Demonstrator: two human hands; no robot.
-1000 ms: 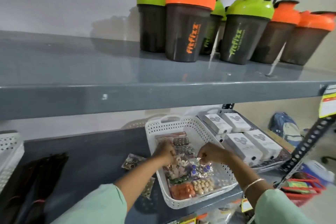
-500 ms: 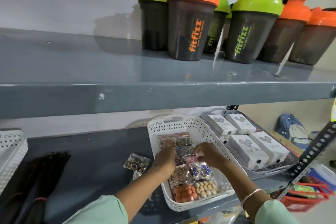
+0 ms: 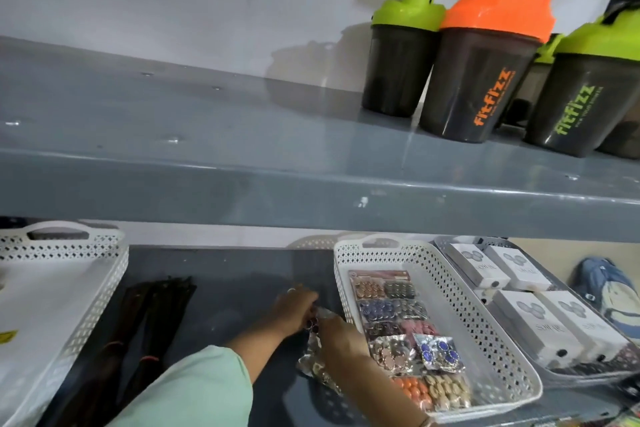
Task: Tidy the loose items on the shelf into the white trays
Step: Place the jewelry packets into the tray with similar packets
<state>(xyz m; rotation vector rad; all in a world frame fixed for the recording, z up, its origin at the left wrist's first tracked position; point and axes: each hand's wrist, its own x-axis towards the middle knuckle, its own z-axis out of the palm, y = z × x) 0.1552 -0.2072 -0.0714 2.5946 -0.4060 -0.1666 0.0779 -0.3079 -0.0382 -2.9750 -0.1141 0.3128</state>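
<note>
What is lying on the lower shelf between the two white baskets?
In the head view, between the left tray and the packet-filled tray: a dark bundle, both hands, and loose packets beside the filled tray.

A white perforated tray (image 3: 478,319) held multicoloured bead packets (image 3: 398,308); the shaker lids (image 3: 498,7) at upper right were orange and lime green.
</note>
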